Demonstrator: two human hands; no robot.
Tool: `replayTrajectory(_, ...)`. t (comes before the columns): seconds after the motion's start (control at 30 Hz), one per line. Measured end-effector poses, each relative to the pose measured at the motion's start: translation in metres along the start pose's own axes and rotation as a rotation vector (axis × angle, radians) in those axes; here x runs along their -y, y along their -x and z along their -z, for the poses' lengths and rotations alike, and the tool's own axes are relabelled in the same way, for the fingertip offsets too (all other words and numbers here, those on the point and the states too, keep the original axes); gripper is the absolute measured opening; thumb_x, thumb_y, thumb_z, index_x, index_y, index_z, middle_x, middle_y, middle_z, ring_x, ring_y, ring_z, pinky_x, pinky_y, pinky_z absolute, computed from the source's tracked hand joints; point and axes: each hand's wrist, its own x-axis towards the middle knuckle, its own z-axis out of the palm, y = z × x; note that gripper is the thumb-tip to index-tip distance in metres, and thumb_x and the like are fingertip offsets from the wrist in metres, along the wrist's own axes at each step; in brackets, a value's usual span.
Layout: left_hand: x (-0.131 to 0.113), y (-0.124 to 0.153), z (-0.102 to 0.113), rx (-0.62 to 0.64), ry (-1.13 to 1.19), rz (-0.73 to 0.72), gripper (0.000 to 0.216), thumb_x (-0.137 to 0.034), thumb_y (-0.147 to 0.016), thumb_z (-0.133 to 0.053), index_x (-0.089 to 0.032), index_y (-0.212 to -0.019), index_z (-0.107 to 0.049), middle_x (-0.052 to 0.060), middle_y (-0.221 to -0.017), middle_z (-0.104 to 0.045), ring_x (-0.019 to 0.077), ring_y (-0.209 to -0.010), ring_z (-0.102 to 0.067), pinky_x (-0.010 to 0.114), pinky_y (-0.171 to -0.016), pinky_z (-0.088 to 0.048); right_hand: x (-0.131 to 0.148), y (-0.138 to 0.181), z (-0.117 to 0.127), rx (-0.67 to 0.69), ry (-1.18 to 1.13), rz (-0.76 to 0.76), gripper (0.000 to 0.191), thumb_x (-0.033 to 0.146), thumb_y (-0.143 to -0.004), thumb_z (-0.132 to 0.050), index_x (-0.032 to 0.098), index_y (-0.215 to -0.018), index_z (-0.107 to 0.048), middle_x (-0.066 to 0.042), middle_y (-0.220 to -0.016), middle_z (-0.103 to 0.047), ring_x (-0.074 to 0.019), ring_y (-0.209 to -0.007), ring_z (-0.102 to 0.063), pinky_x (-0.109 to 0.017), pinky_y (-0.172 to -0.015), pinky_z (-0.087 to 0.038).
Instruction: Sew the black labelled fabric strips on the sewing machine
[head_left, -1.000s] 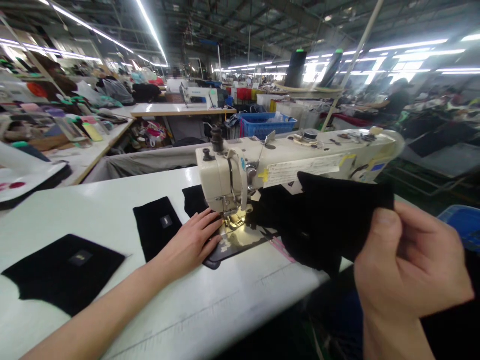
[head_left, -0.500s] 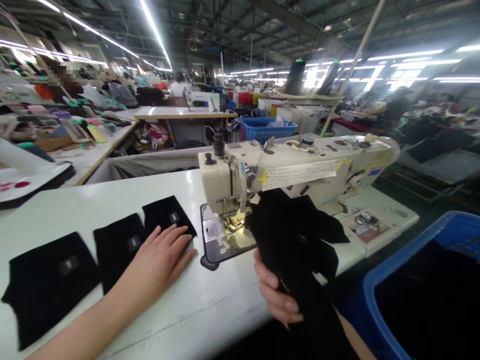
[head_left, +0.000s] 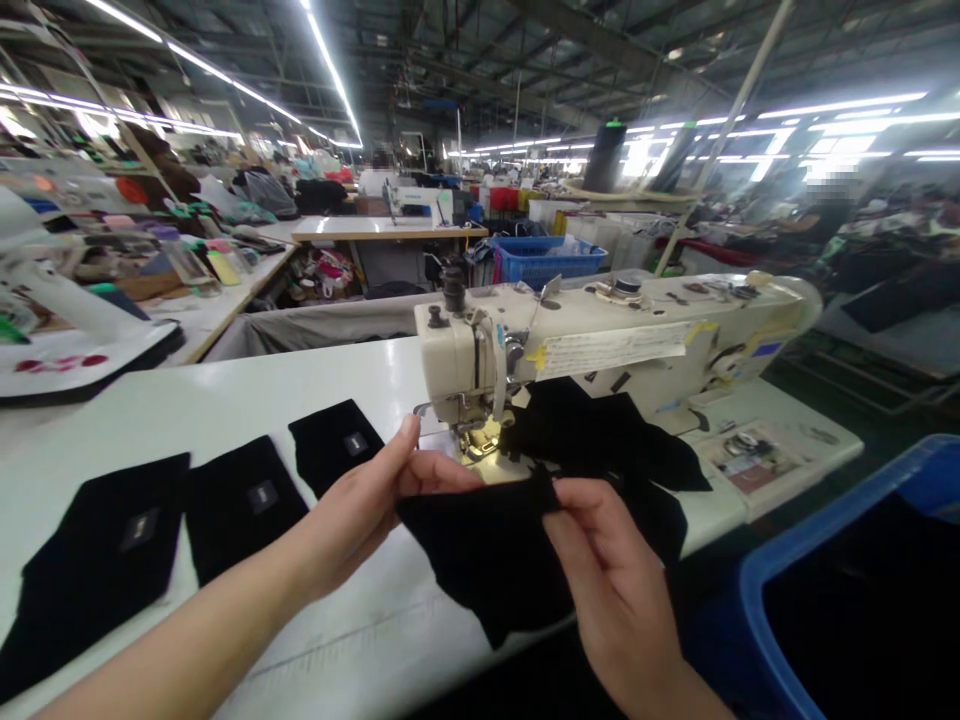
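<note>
Both hands hold one black fabric piece point(head_left: 480, 545) up in front of the cream sewing machine point(head_left: 600, 340). My left hand point(head_left: 367, 500) pinches its left top edge between thumb and fingers. Fingers of my right hand point(head_left: 607, 570) are closed on its right top edge. More black fabric point(head_left: 600, 430) lies heaped under the machine arm, just right of the lit needle area point(head_left: 480, 435). Three sewn black pieces with small labels point(head_left: 255, 500) lie in a row on the white table point(head_left: 225, 400) to the left.
A blue bin point(head_left: 840, 580) holding dark fabric stands at lower right. Small tools lie on the table's right end point(head_left: 750, 455). Other work tables, a second sewing machine point(head_left: 412, 200) and a blue basket point(head_left: 540, 260) fill the background.
My left hand left the labelled pieces and rose to the machine front. My right hand lifted a black piece from the heap, and both hands now grip its top edge.
</note>
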Motion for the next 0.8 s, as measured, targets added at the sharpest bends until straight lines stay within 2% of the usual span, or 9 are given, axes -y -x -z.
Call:
replayTrajectory(0.13, 0.014, 0.002, -0.018, 0.257, 0.18, 0.29, 0.067, -0.078, -0.086, -0.051, -0.018, -0.106, -0.074, 0.012, -0.109, -0.075, 0.0256, -0.102, -0.07, 0.035, -0.089, -0.054, 0.014, -0.011, 0.005, 0.068, -0.463, 0.051, 0.027, 0.055, -0.098, -0.055, 0.029, -0.089, -0.055, 0.0, -0.076, -0.071, -0.022, -0.075, -0.069, -0.043, -0.083, -0.058)
replayTrajectory(0.23, 0.026, 0.008, -0.036, 0.284, 0.356, 0.388, 0.057, -0.071, -0.084, -0.062, -0.02, -0.107, -0.072, 0.008, -0.103, -0.075, 0.0227, -0.097, -0.071, 0.032, -0.086, -0.055, 0.02, -0.014, 0.006, 0.062, -0.511, 0.062, 0.032, 0.057, -0.095, -0.06, 0.029, -0.082, -0.052, 0.001, -0.069, -0.068, -0.0229, -0.072, -0.068, -0.048, -0.09, -0.055)
replayTrajectory(0.33, 0.026, 0.008, -0.039, 0.17, 0.441, 0.256, 0.042, -0.048, -0.076, -0.083, -0.019, -0.104, -0.072, 0.006, -0.1, -0.076, 0.0194, -0.09, -0.072, 0.027, -0.083, -0.055, 0.019, -0.008, 0.009, 0.084, -0.474, -0.001, 0.031, 0.055, -0.094, -0.061, 0.028, -0.079, -0.058, -0.003, -0.081, -0.071, -0.0252, -0.085, -0.07, -0.05, -0.095, -0.054)
replayTrajectory(0.4, 0.02, 0.005, -0.029, 0.072, 0.415, 0.143, 0.039, -0.035, -0.072, -0.088, -0.018, -0.102, -0.073, 0.006, -0.099, -0.077, 0.0185, -0.087, -0.073, 0.027, -0.083, -0.055, 0.014, 0.0, 0.011, 0.108, -0.461, -0.09, 0.029, 0.051, -0.091, -0.067, 0.027, -0.075, -0.065, -0.006, -0.109, -0.072, -0.0274, -0.107, -0.068, -0.049, -0.1, -0.051)
replayTrajectory(0.5, 0.009, 0.001, -0.006, -0.028, 0.276, 0.032, 0.035, -0.034, -0.073, -0.086, -0.018, -0.101, -0.074, 0.006, -0.095, -0.077, 0.0196, -0.086, -0.073, 0.03, -0.084, -0.056, -0.001, 0.014, 0.012, 0.133, -0.527, -0.406, 0.018, 0.042, -0.085, -0.076, 0.026, -0.078, -0.074, -0.005, -0.138, -0.062, -0.0298, -0.128, -0.059, -0.045, -0.107, -0.046)
replayTrajectory(0.57, 0.006, 0.0, 0.009, -0.07, 0.134, -0.005, 0.033, -0.036, -0.074, -0.084, -0.018, -0.101, -0.074, 0.006, -0.096, -0.078, 0.0209, -0.088, -0.073, 0.032, -0.085, -0.056, -0.011, 0.025, 0.01, 0.138, -0.639, -0.683, 0.02, 0.043, -0.086, -0.075, 0.026, -0.095, -0.077, -0.008, -0.133, -0.066, -0.0294, -0.121, -0.063, -0.041, -0.097, -0.053)
replayTrajectory(0.63, 0.007, -0.002, 0.02, -0.097, 0.022, -0.025, 0.033, -0.037, -0.075, -0.082, -0.019, -0.101, -0.074, 0.006, -0.1, -0.078, 0.0218, -0.089, -0.073, 0.035, -0.087, -0.056, -0.018, 0.036, 0.007, 0.13, -0.7, -0.872, 0.039, 0.051, -0.088, -0.07, 0.025, -0.117, -0.072, -0.01, -0.12, -0.072, -0.0291, -0.108, -0.069, -0.036, -0.078, -0.058)
replayTrajectory(0.7, 0.009, -0.004, 0.027, -0.098, -0.042, -0.044, 0.034, -0.038, -0.075, -0.082, -0.021, -0.103, -0.075, 0.006, -0.102, -0.078, 0.0225, -0.092, -0.073, 0.037, -0.09, -0.055, -0.021, 0.045, 0.003, 0.139, -0.642, -0.926, 0.056, 0.057, -0.085, -0.071, 0.023, -0.129, -0.067, -0.011, -0.108, -0.074, -0.0284, -0.097, -0.072, -0.034, -0.067, -0.058)
replayTrajectory(0.8, 0.012, -0.009, 0.03, -0.069, -0.096, -0.068, 0.036, -0.039, -0.074, -0.082, -0.023, -0.105, -0.075, 0.004, -0.103, -0.079, 0.0229, -0.095, -0.073, 0.039, -0.093, -0.054, -0.023, 0.055, -0.003, 0.246, -0.496, -0.894, 0.063, 0.059, -0.075, -0.08, 0.019, -0.122, -0.069, -0.008, -0.096, -0.075, -0.0255, -0.085, -0.072, -0.033, -0.066, -0.059)
